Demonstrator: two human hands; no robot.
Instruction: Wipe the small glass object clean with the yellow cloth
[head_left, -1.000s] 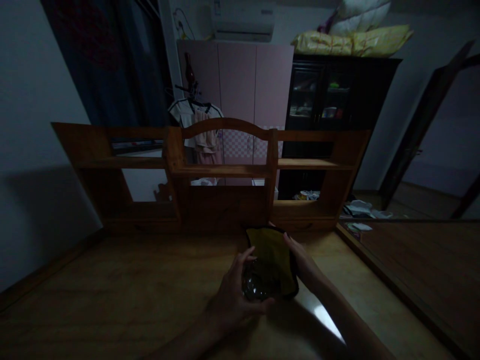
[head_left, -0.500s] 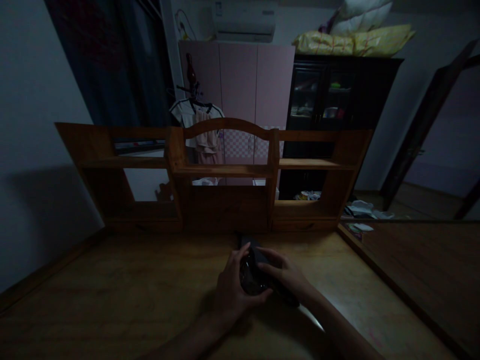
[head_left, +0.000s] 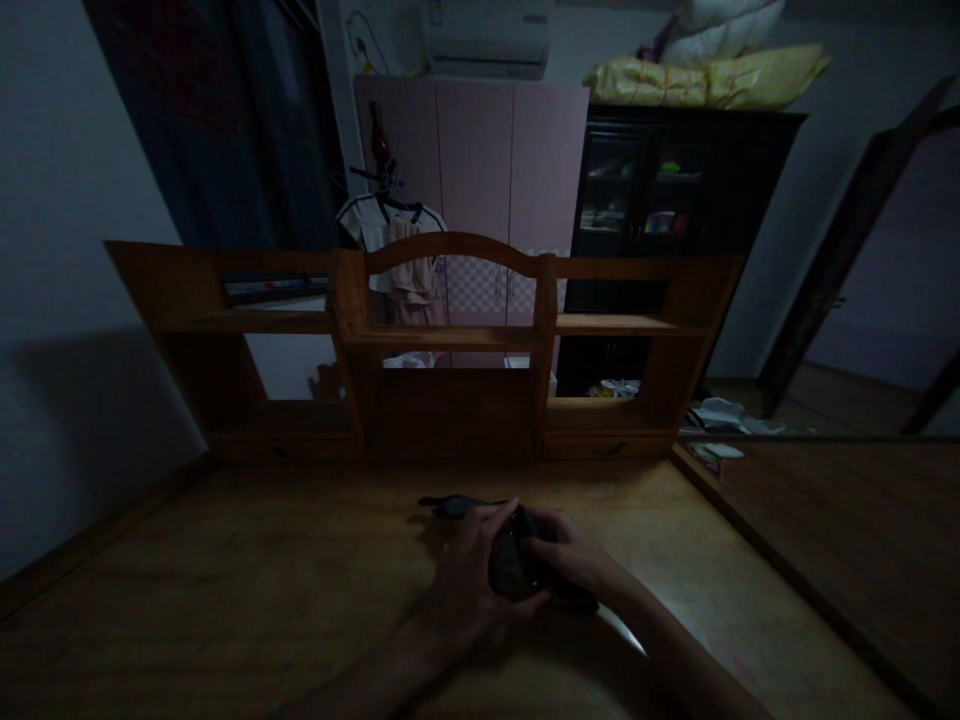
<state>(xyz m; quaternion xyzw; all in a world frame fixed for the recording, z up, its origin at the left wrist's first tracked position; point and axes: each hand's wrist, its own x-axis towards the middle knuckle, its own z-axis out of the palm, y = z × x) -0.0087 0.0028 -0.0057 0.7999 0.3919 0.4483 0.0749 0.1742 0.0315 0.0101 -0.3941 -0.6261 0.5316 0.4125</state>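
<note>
My left hand (head_left: 461,585) and my right hand (head_left: 574,558) are both closed round a small dark bundle (head_left: 516,570) just above the wooden desk top (head_left: 247,590). The bundle looks like a dark cloth folded over a round, shiny object; the room is too dim to name it. A dark flap or strap of the cloth (head_left: 450,505) sticks out to the left, lying on the desk beyond my left fingers. My forearms come in from the bottom edge.
A wooden hutch with open shelves (head_left: 450,340) stands along the desk's back edge. Behind it are hanging clothes (head_left: 397,260), a pink wardrobe (head_left: 510,170) and a dark glass-fronted cabinet (head_left: 645,190). A second wooden surface (head_left: 840,520) adjoins on the right.
The cloth, which lay open with its yellow side up, has been folded over the round object. My right hand moved from the cloth's far edge onto the bundle, which now sits slightly nearer to me.
</note>
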